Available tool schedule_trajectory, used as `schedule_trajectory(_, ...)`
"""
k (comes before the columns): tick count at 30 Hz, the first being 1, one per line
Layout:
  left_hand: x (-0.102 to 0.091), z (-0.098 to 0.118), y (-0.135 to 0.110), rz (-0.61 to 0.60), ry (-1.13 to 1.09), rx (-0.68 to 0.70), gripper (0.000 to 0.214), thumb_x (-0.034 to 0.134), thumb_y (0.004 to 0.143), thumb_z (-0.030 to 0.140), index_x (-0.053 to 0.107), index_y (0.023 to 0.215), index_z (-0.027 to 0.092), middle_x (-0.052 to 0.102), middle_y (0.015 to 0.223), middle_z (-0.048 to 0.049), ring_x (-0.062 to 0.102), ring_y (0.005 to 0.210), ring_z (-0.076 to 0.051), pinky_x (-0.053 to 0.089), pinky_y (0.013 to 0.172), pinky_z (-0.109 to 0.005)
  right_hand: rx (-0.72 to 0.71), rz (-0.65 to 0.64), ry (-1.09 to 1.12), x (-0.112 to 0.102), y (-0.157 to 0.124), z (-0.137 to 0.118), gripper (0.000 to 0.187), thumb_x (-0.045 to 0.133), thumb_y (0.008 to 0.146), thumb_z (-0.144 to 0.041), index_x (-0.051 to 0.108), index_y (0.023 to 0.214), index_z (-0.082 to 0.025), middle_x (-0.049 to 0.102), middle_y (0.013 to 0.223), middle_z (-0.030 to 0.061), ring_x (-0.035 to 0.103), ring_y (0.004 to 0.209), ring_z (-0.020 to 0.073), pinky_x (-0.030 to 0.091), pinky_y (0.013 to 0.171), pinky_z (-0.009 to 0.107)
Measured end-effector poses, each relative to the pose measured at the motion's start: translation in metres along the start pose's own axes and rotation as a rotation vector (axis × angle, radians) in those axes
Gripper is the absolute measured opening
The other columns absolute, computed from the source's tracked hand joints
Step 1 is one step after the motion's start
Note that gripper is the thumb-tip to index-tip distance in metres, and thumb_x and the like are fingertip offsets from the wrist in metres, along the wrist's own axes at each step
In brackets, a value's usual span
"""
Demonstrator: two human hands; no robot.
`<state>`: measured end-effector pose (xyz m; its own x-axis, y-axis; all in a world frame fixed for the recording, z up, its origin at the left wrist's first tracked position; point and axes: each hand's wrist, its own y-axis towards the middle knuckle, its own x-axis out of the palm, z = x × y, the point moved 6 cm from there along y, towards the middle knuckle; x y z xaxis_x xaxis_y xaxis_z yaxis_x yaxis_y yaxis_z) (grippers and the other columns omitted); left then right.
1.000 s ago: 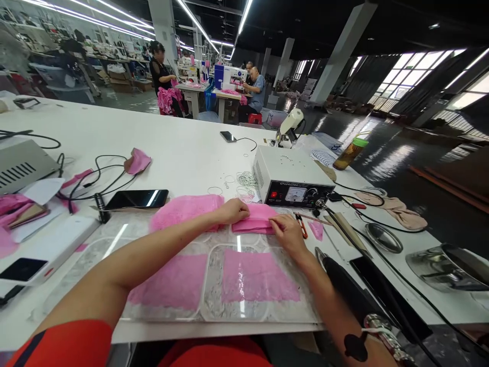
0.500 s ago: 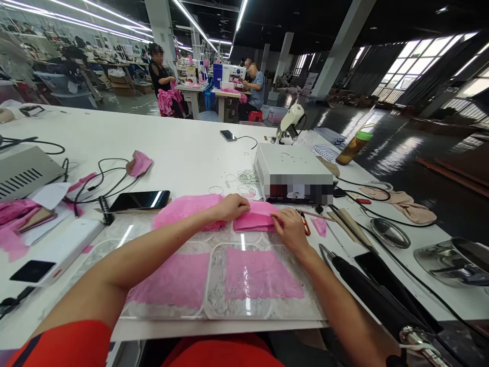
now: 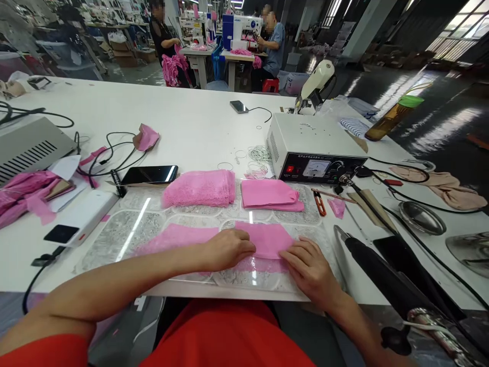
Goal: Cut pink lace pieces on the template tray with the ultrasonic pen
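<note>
My left hand [image 3: 228, 248] is curled near the front of the clear template sheet [image 3: 126, 232], pinching the left edge of a smooth pink fabric piece [image 3: 267, 238]. My right hand [image 3: 311, 266] lies with its fingers stretched flat on the piece's right lower edge. The piece rests on a pink lace panel [image 3: 171, 238] that lies on the sheet. Behind it sit a fluffy pink stack [image 3: 200, 187] and a stack of smooth pink pieces [image 3: 271, 194].
A white machine box with a dial [image 3: 317, 153] stands behind on the right, with red snips [image 3: 320, 202] in front of it. A black tool handle [image 3: 382, 275], a metal dish [image 3: 420, 216] and cables lie at right. A phone [image 3: 151, 174], a grey box [image 3: 30, 148] and pink scraps lie at left. People sew in the background.
Both hands came back from the far stack of smooth pink pieces toward me, bringing one pink piece onto the near lace panel. The view has tilted down.
</note>
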<state>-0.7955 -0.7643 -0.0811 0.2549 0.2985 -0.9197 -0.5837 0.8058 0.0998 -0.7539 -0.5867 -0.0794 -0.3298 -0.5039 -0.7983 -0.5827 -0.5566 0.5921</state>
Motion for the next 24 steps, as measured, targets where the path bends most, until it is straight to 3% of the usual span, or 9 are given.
schedule_trajectory(9,-0.004,0.007,0.002,-0.052,0.071,0.025,0.023,0.048,0.093,0.014,0.065,0.078,0.016,0.063,0.077,-0.0029,0.055,0.070,-0.013,0.040,0.066,-0.023,0.142,0.036,0.028,-0.012,-0.010,0.019,0.016,0.057,0.087,-0.011,0.066,0.095,-0.021,0.065,0.085,0.0046,0.058,0.089,0.0193,0.053,0.081,0.037)
schedule_trajectory(16,-0.006,0.008,0.008,-0.156,0.094,0.009,0.023,0.052,0.090,0.012,0.065,0.073,0.016,0.061,0.074,-0.0018,0.056,0.068,-0.013,0.040,0.064,-0.023,0.210,0.036,0.098,-0.012,-0.016,0.027,0.018,0.054,0.089,-0.012,0.066,0.097,-0.023,0.066,0.099,0.0067,0.060,0.096,0.0195,0.056,0.082,0.037)
schedule_trajectory(22,-0.009,0.018,0.032,-0.133,-0.036,-0.051,0.013,0.061,0.089,0.026,0.071,0.090,0.018,0.066,0.089,-0.0032,0.063,0.078,-0.016,0.044,0.067,-0.024,0.185,0.066,0.094,-0.014,-0.011,0.025,0.018,0.054,0.088,-0.010,0.066,0.092,-0.023,0.066,0.102,0.0074,0.061,0.098,0.0201,0.057,0.080,0.036)
schedule_trajectory(24,-0.003,0.024,0.047,-0.118,-0.057,-0.074,0.021,0.067,0.086,0.033,0.071,0.098,0.018,0.068,0.094,-0.0050,0.065,0.081,-0.019,0.045,0.066,-0.025,0.168,0.069,0.081,-0.015,-0.010,0.025,0.017,0.055,0.087,-0.010,0.066,0.091,-0.022,0.065,0.103,0.0076,0.062,0.099,0.0206,0.057,0.080,0.036)
